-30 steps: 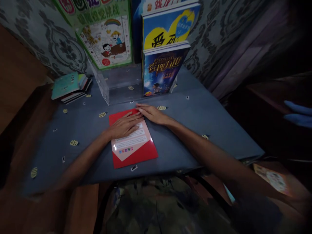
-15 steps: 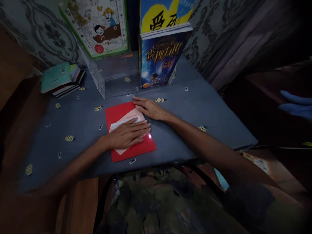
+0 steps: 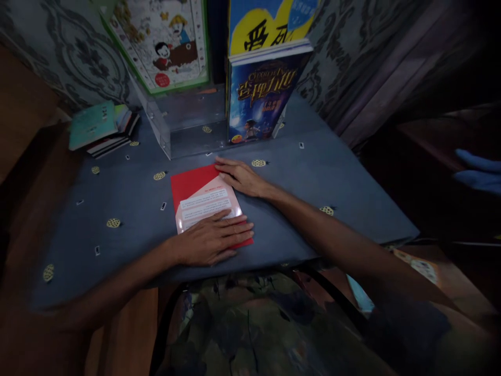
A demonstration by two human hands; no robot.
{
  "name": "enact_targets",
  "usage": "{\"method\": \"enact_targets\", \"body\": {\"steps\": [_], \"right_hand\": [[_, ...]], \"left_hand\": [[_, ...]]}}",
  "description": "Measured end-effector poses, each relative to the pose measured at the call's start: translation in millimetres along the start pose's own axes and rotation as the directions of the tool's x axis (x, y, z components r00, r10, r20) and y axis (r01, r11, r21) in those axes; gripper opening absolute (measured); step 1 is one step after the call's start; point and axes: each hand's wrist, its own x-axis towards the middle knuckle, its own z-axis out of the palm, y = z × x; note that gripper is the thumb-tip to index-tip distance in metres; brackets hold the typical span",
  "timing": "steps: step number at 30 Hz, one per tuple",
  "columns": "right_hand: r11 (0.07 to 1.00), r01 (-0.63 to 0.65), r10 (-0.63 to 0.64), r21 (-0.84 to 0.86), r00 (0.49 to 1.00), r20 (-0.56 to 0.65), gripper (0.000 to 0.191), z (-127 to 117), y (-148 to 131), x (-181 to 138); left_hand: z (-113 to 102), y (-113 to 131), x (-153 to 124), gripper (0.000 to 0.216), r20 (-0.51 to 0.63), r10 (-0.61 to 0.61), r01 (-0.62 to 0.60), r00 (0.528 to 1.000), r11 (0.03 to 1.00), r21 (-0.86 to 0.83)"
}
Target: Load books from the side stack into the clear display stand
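A thin, glossy red booklet (image 3: 190, 181) lies flat on the cloth-covered table before me. On its face is a pale pink panel (image 3: 223, 186) with white strips of small print. My left hand (image 3: 215, 239) rests palm down across the booklet's near edge, fingers stretched to the right, covering the lower part of the print. At the far right corner, my right hand (image 3: 241, 176) lies flat with its fingertips on the booklet's edge. Neither hand grips anything.
Behind the booklet, a clear acrylic stand (image 3: 158, 122) holds a dark blue book (image 3: 262, 104), a yellow-and-blue book (image 3: 258, 23) and a green-bordered picture book (image 3: 172, 52). Stacked books (image 3: 96, 125) sit at the table's (image 3: 297, 193) back left. A blue gloved-looking hand shape (image 3: 477, 169) shows far right.
My left hand has slid down the booklet toward me, uncovering more of the printed strips. My right hand has stayed at the far corner. The view has shifted slightly.
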Motion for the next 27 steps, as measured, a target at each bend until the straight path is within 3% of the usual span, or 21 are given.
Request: {"method": "enact_targets", "body": {"steps": [17,23,27], "right_hand": [[1.0,0.021,-0.021,-0.015,0.998,-0.053,0.041,0,0,-1],[0.994,0.002,-0.001,-0.109,1.0,0.003,0.044,2,-1,-9],[0.988,-0.001,0.008,-0.155,0.999,0.042,0.046,1,-5,-19]], "left_hand": [[-11,-28,17,0.05,0.005,-0.057,0.057,0.998,0.997,0.048],[-11,-28,14,0.05,-0.057,-0.062,0.061,0.996,0.998,-0.012],[-11,-37,7,0.05,-0.164,-0.114,0.104,0.98,0.992,-0.07]]}}
